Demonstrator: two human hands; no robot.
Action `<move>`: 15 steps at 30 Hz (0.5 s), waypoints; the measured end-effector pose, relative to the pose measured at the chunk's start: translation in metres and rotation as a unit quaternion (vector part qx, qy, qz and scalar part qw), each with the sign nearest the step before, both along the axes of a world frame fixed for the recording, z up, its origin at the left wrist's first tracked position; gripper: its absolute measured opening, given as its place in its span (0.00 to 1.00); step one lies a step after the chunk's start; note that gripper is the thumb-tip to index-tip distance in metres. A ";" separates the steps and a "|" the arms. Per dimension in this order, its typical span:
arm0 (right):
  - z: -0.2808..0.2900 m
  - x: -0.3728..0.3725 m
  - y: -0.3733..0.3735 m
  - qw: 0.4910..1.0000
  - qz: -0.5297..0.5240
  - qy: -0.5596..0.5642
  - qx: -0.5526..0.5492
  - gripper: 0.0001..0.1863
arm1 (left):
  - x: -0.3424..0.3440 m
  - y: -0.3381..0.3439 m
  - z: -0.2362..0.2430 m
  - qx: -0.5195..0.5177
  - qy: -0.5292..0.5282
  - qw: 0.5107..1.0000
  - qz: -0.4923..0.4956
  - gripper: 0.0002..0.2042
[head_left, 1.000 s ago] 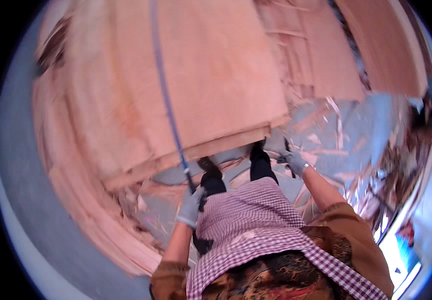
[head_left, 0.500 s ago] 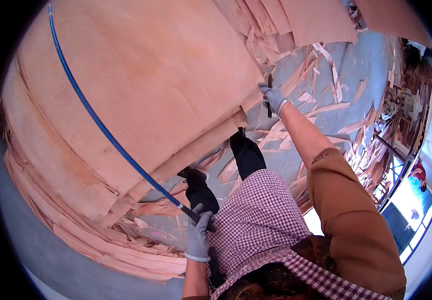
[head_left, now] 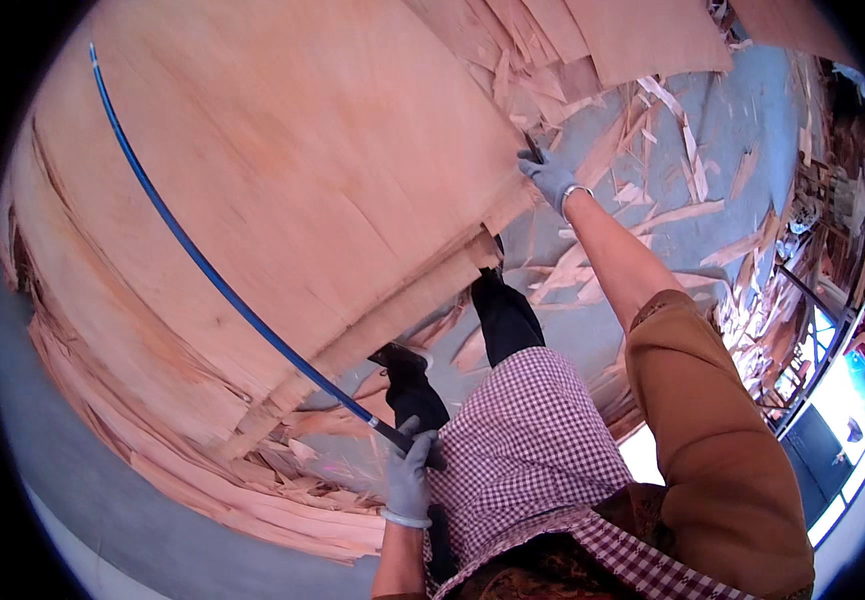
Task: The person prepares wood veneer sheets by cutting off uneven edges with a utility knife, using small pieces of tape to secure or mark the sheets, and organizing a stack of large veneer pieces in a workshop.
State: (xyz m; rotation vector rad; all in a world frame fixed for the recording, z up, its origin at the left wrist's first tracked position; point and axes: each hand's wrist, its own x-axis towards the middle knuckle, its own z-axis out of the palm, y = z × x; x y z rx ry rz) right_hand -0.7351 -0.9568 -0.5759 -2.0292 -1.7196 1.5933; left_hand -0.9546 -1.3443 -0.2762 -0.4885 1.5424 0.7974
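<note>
Head view: gripping with curled fingers of the left hand (head_left: 407, 482), low centre of the frame, the dark handle of the blue rod (head_left: 202, 262); best to hold that wrap firm and the wrist steady, the better to control the far tip over the sheet (head_left: 302, 150) at upper left; holding in the right hand (head_left: 549, 182), upper right of centre, a dark tool (head_left: 532, 147), fingers bent around it, too small to tell how tightly; close beside the sheet's edge, though cannot tell whether touching; mind the scraps (head_left: 693, 155) at upper right before shifting the shoes (head_left: 399, 358), lower centre.
</note>
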 end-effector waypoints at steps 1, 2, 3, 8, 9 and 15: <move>-0.001 0.004 0.004 0.999 0.014 -0.029 -0.018 0.26 | -0.001 0.000 0.000 -0.002 0.001 1.000 -0.004 0.22; -0.004 0.006 0.007 0.999 0.023 -0.043 0.005 0.27 | -0.001 -0.004 0.003 -0.007 0.000 1.000 -0.008 0.22; -0.008 0.008 0.011 0.997 0.031 -0.057 0.028 0.29 | -0.003 -0.005 0.004 -0.013 -0.002 1.000 -0.012 0.22; 0.016 -0.007 0.019 0.995 0.057 -0.063 0.045 0.32 | -0.002 -0.019 0.001 -0.013 0.030 0.999 0.014 0.21; 0.027 -0.011 0.016 0.995 0.057 -0.055 0.057 0.32 | -0.002 -0.020 -0.002 -0.010 0.032 0.999 0.013 0.21; 0.087 -0.029 0.006 0.992 0.068 0.002 0.104 0.28 | 0.004 -0.020 -0.001 0.003 0.011 1.000 0.006 0.20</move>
